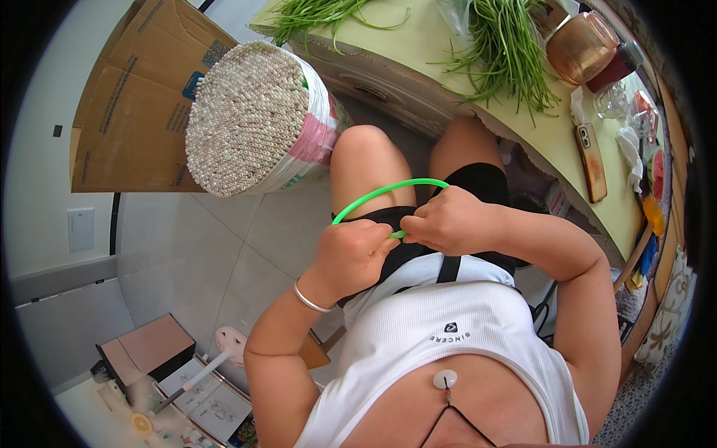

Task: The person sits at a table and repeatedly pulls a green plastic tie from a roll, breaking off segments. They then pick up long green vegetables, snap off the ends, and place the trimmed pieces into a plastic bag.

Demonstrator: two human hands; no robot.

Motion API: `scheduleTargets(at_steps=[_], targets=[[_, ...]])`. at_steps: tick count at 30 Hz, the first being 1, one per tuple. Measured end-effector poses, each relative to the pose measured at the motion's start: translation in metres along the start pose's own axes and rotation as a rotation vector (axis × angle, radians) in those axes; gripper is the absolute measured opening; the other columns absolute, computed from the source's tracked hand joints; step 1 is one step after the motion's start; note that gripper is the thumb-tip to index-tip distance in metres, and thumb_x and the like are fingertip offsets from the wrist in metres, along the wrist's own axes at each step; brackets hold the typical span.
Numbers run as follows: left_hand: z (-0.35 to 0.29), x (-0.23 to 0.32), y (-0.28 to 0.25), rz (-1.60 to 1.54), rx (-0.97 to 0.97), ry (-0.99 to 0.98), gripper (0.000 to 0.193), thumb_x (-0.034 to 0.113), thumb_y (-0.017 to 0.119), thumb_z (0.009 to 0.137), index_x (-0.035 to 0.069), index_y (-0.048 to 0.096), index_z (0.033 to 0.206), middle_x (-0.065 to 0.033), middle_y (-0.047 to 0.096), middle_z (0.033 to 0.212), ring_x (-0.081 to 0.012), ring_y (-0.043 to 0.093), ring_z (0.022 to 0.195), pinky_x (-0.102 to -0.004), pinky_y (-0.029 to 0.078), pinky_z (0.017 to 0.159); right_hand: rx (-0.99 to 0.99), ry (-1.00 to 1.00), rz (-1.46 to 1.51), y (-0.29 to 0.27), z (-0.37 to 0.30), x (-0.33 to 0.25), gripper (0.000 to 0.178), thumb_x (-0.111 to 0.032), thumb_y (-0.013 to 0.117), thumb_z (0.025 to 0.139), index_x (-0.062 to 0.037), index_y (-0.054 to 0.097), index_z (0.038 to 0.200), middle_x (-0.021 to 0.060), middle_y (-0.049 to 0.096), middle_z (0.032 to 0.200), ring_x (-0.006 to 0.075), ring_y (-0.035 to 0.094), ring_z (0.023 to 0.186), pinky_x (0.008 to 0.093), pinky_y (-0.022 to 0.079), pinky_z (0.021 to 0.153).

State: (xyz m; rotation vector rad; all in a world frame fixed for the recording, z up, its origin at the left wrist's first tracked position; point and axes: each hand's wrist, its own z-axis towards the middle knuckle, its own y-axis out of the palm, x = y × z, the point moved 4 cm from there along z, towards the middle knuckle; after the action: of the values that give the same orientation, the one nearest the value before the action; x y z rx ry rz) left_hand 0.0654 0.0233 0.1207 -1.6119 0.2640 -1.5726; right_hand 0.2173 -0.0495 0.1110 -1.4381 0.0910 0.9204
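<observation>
Over my lap, a bright green flexible tube (381, 190) bows upward in a loop between my two hands. My left hand (352, 252) is closed around one end, thumb and fingers pinching a short piece of it. Close beside it, my right hand (447, 222) is closed too, its fingertips gripping the tube where the ends come together. Whether the two ends are joined or only held side by side is hidden by my fingers. A silver bangle (311, 297) circles my left wrist.
Beyond my left knee stands a white and pink sack (317, 123) packed with thin pale tubes (243, 119), a cardboard box (131, 104) behind it. The yellow-topped table (426, 52) carries green stalks (511, 56), an amber jar (582, 48) and a phone (591, 162). A pinkish box (149, 343) sits lower left.
</observation>
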Motion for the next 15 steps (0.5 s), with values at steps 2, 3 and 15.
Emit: scheduleTargets(at_steps=[2,3,15], targets=[[0.001,-0.001,0.002,0.003,0.032,0.006,0.014,0.01,0.068,0.077,0.004,0.057,0.071,-0.0123,0.056,0.066,-0.0322,0.056,0.06,-0.0413,0.043,0.051,0.012,-0.007,-0.029,0.002,0.003,0.0,0.023,-0.024,0.065,0.083,-0.0082,0.051,0.076,0.0045,0.054,0.056,0.0256,0.055,0.049,0.039,0.042,0.046],[0.0,-0.002,0.002,0.008,0.02,-0.001,0.013,0.01,0.068,0.077,0.004,0.057,0.071,-0.0125,0.056,0.066,-0.0323,0.056,0.06,-0.0415,0.043,0.052,0.02,-0.013,-0.046,0.003,0.005,0.001,0.023,-0.025,0.065,0.083,-0.0082,0.051,0.076,0.0046,0.054,0.056,0.0256,0.055,0.049,0.0387,0.042,0.046],[-0.006,-0.015,-0.016,0.009,0.13,0.182,0.013,0.01,0.066,0.081,0.003,0.066,0.093,-0.0132,0.065,0.077,-0.0312,0.063,0.067,-0.037,0.049,0.057,0.181,-0.047,0.037,-0.009,0.009,0.001,0.021,-0.02,0.069,0.082,-0.0068,0.052,0.082,0.0049,0.051,0.059,0.028,0.055,0.052,0.0397,0.042,0.046]])
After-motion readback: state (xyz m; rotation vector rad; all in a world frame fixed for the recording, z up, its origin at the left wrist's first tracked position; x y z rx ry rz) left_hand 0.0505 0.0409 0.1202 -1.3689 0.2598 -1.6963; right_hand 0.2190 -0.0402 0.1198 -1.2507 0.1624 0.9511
